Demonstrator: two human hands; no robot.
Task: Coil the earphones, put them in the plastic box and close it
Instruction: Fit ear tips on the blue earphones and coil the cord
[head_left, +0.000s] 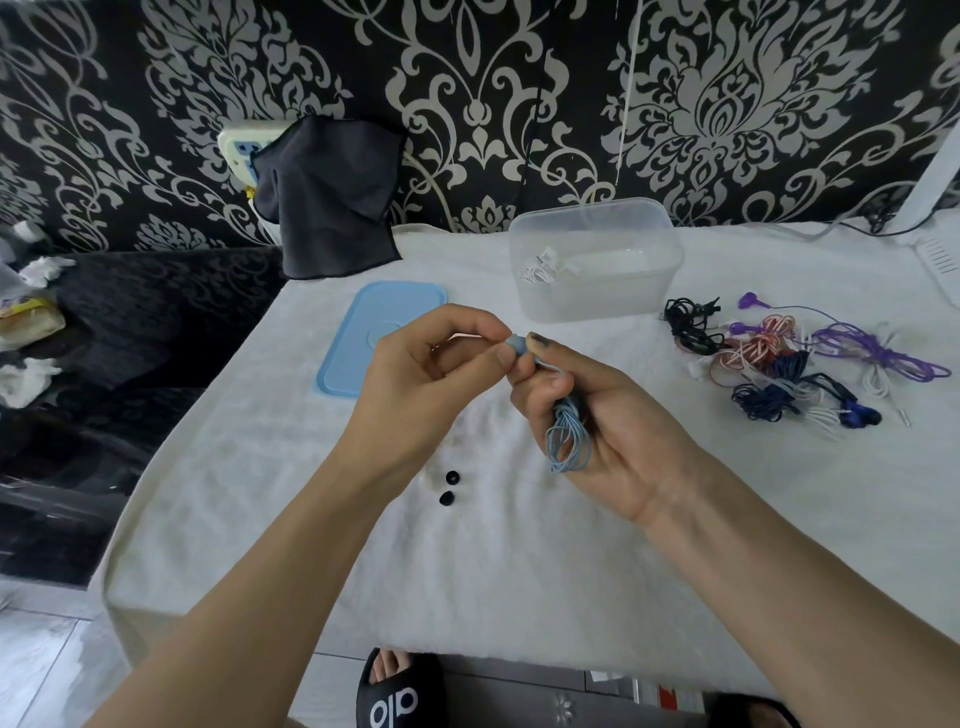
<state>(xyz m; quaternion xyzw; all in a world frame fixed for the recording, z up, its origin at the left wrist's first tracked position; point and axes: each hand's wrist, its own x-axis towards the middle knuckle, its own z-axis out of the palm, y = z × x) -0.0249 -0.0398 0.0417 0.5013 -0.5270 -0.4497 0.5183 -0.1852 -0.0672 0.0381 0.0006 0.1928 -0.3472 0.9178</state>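
My right hand grips a coiled bundle of light blue earphones, whose loops hang below my fingers. My left hand pinches the blue earbud end at the top of the bundle, right against my right thumb. The clear plastic box stands open at the back of the table, with white earphones lying inside. Its light blue lid lies flat on the white cloth, left of the box and behind my left hand.
A tangle of black, red-white, purple and dark blue earphones lies at the right. Two black ear tips sit on the white cloth near my left wrist. A dark cloth hangs at the back left. The table's left edge drops to a dark surface.
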